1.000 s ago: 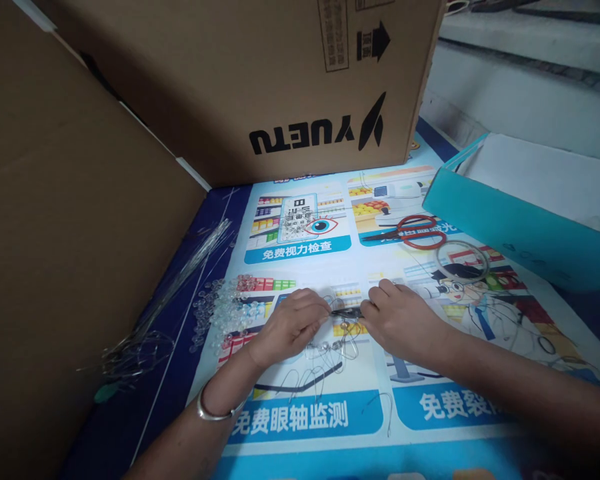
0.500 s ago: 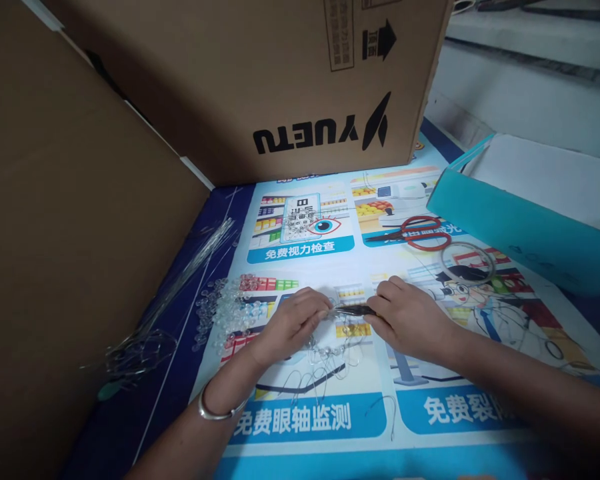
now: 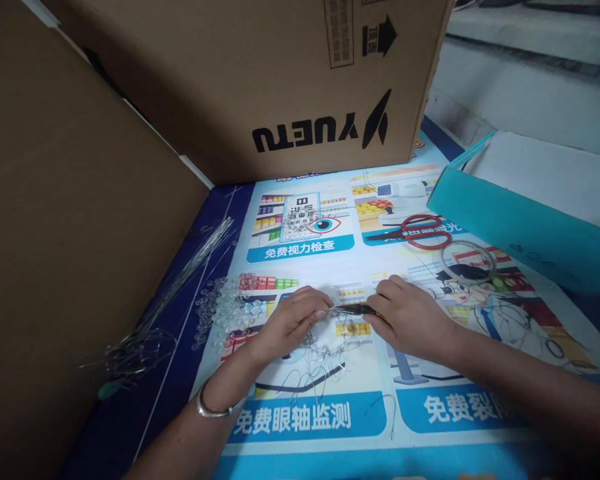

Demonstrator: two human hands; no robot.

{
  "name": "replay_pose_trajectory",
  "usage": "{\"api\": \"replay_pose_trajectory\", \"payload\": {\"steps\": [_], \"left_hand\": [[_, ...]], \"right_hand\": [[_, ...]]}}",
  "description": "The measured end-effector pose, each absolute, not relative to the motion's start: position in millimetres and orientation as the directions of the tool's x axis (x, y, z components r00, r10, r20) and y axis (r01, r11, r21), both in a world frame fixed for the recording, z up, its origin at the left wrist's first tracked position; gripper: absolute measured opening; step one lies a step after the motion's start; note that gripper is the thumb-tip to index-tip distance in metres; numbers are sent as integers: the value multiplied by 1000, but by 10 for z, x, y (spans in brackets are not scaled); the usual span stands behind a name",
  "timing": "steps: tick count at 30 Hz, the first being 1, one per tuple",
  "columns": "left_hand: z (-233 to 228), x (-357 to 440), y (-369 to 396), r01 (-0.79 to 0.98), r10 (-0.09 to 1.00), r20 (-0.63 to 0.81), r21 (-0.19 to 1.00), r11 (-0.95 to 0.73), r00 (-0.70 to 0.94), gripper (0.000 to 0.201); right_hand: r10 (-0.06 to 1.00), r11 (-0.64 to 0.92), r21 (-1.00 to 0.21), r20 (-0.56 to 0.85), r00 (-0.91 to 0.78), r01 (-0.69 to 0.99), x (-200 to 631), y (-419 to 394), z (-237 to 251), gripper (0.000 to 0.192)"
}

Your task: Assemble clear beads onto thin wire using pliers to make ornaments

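Pliers (image 3: 354,309) pinched in right hand (image 3: 410,320), left hand (image 3: 293,321) palm-down opposite

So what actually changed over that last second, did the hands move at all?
Hardly anything. The right hand and its small dark pliers edged slightly right, while the left hand stays pinched at their tip. The clear bead pile, red-handled scissors and brown cardboard box lie as before.

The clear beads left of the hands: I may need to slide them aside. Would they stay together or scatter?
The clear beads lie as a loose pile on the smooth printed mat, so a push would probably scatter them. They look round, so some would likely roll. Being small and glossy, they may slip when pinched.
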State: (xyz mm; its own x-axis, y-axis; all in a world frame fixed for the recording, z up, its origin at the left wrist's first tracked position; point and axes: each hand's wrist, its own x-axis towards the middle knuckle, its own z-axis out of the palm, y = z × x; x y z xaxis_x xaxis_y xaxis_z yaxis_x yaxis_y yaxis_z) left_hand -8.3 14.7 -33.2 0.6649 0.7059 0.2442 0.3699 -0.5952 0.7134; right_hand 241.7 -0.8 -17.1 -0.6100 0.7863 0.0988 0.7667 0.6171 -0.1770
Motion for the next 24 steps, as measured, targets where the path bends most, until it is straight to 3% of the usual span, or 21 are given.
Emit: {"api": "replay_pose_trajectory", "payload": {"steps": [24], "left_hand": [[-411, -29, 127, 546, 761, 286, 556, -626, 582, 13]], "right_hand": [[795, 606, -156, 86, -601, 780, 2431, 11, -176, 27]]}}
